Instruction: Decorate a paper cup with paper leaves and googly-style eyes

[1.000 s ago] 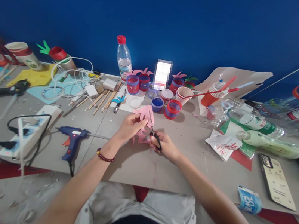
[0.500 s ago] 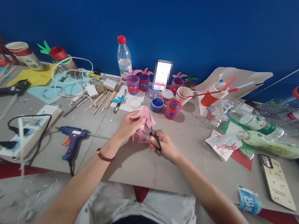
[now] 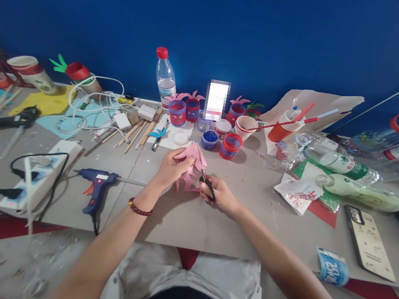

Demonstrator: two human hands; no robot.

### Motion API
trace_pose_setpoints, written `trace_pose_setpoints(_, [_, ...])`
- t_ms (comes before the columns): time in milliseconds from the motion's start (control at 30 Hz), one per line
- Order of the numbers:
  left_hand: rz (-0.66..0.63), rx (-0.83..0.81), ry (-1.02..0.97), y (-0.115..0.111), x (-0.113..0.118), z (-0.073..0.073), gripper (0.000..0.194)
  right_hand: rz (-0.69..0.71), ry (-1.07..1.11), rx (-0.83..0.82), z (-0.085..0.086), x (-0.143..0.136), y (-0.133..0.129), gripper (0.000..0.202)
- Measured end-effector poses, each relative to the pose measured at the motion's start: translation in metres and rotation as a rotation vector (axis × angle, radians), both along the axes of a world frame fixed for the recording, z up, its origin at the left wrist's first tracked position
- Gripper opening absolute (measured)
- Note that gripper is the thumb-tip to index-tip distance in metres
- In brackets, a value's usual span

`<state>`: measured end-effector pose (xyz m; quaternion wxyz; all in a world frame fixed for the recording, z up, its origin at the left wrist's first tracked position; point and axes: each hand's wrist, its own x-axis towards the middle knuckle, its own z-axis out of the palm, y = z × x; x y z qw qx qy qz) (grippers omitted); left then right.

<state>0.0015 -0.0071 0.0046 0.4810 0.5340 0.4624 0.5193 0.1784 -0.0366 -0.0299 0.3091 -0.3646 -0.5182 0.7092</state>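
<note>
Pinched in my left hand [image 3: 173, 167] is a piece of pink paper [image 3: 187, 183] with pointed, leaf-like cuts along its edges. My right hand [image 3: 221, 195] grips a pair of scissors with black handles [image 3: 209, 188]. Their blades lie at the paper's right side; how far they are apart is too small to tell. Behind the hands stand an open jar of blue paint [image 3: 209, 140] and a red and purple ring-shaped cup [image 3: 231, 146]. A white round lid [image 3: 181, 138] lies just beyond my left hand.
To the left are a blue glue gun [image 3: 96, 189] and a white power strip [image 3: 42, 175] with cables. Painted cups [image 3: 177, 112] and a red-capped bottle [image 3: 165, 81] line the wall. On the right lie plastic bottles [image 3: 345, 162] and a phone [image 3: 370, 243].
</note>
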Motion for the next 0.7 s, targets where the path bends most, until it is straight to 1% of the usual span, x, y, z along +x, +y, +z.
trace_pose_setpoints(133, [-0.002,-0.002,-0.003,0.0005,0.0005,-0.0008,0.024,-0.001,-0.001,0.012,-0.0009,0.0000,0.0000,0.045])
trace_pose_setpoints(300, [0.000,-0.038,-0.015,0.0019,0.0007,-0.0062,0.023,0.001,-0.018,-0.002,-0.0007,0.0003,0.0003,0.046])
trace_pose_setpoints(467, [0.009,-0.038,-0.016,0.0025,0.0008,-0.0098,0.026,-0.003,-0.013,-0.004,-0.0015,0.0007,0.0005,0.046])
trace_pose_setpoints(700, [-0.007,-0.041,-0.020,0.0010,0.0017,-0.0055,0.027,-0.010,-0.013,-0.013,-0.0002,0.0002,0.0001,0.045])
